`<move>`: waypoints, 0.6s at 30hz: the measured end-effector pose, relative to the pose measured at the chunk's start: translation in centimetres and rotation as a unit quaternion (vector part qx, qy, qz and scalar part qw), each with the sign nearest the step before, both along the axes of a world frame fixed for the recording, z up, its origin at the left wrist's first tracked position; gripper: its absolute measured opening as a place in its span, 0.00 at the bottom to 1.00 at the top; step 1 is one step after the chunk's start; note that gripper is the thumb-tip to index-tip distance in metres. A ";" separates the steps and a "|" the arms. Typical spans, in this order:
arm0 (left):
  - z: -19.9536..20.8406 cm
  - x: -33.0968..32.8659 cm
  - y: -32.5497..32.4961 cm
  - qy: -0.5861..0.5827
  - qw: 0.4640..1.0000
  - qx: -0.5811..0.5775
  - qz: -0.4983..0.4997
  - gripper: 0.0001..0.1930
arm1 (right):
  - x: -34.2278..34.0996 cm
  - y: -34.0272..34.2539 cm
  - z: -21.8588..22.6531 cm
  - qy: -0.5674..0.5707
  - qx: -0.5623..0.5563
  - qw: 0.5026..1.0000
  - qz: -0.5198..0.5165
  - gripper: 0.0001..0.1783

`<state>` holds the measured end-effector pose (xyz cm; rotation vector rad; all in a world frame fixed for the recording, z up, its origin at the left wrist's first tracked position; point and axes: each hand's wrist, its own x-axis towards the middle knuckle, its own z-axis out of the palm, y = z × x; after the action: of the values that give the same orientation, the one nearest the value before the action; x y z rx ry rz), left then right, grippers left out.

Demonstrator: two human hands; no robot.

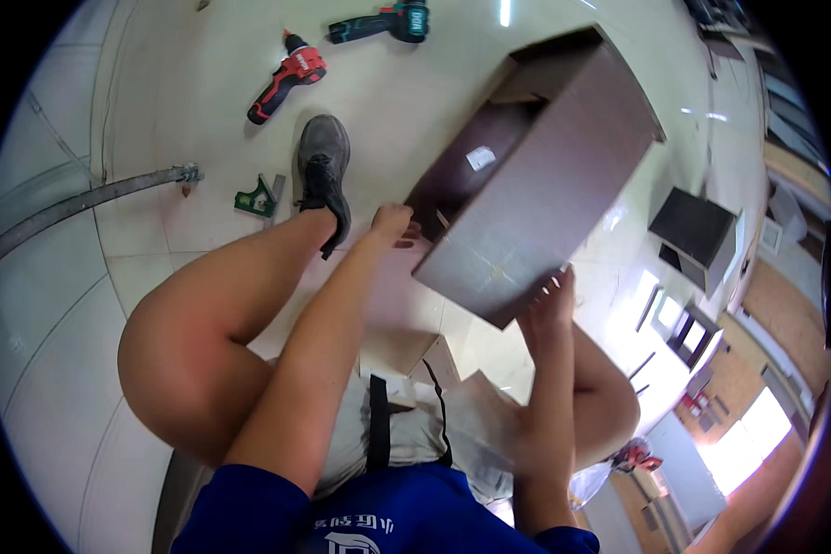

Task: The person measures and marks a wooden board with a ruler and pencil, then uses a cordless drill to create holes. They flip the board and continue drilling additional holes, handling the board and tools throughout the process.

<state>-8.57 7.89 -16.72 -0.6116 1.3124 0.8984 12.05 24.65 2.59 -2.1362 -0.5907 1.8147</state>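
Note:
A dark brown wooden drawer box (545, 185) stands tilted in front of me, its open side facing left. A small white label (480, 158) shows on the inside. My left hand (394, 223) is closed at the box's near left edge, with its fingers partly hidden. On the near right edge, my right hand (552, 295) grips the panel from below, fingertips curled against it. A pale star-like mark shows on the outer panel near the right hand.
On the floor lie a red-and-black cordless drill (289, 78), a green-and-black power tool (383, 23) and a green square (259, 197). A hose (83, 203) comes in from the left. My shoe (323, 162) is beside the box. A dark small cabinet (694, 226) stands at right.

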 end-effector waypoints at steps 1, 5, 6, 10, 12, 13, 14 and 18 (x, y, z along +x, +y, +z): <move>-1.8 0.7 -0.8 0.026 0.999 -0.024 0.033 0.14 | 1.6 2.7 -2.1 0.011 0.007 1.000 -0.011 0.32; -3.7 2.8 -1.5 0.087 0.995 -0.047 -0.011 0.12 | 8.1 12.3 -9.8 0.073 0.066 0.953 0.288 0.29; -4.2 3.1 -1.7 0.205 0.976 -0.045 -0.054 0.12 | 10.2 14.9 -12.1 0.118 0.012 0.957 0.263 0.27; -4.4 1.6 0.0 0.501 0.856 -0.048 -0.116 0.13 | 6.4 18.7 -15.1 0.107 -0.057 0.885 0.450 0.24; -3.5 -0.1 1.6 0.516 0.851 0.010 -0.098 0.13 | 3.5 19.1 -15.2 0.115 -0.117 0.905 0.392 0.21; -3.4 -0.2 2.6 0.483 0.869 0.021 -0.108 0.14 | 3.6 19.8 -16.5 0.091 -0.146 0.916 0.362 0.20; -3.1 -0.1 3.5 0.499 0.856 0.020 -0.132 0.15 | 4.9 20.3 -19.6 0.015 -0.152 0.913 0.379 0.17; -1.3 0.4 5.3 0.528 0.827 0.002 -0.195 0.19 | 1.7 18.1 -20.2 0.068 -0.214 0.926 0.303 0.17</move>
<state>-8.13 13.24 -18.00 0.2630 2.3136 0.9044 13.79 42.75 -17.56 -2.2141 -0.9797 2.6080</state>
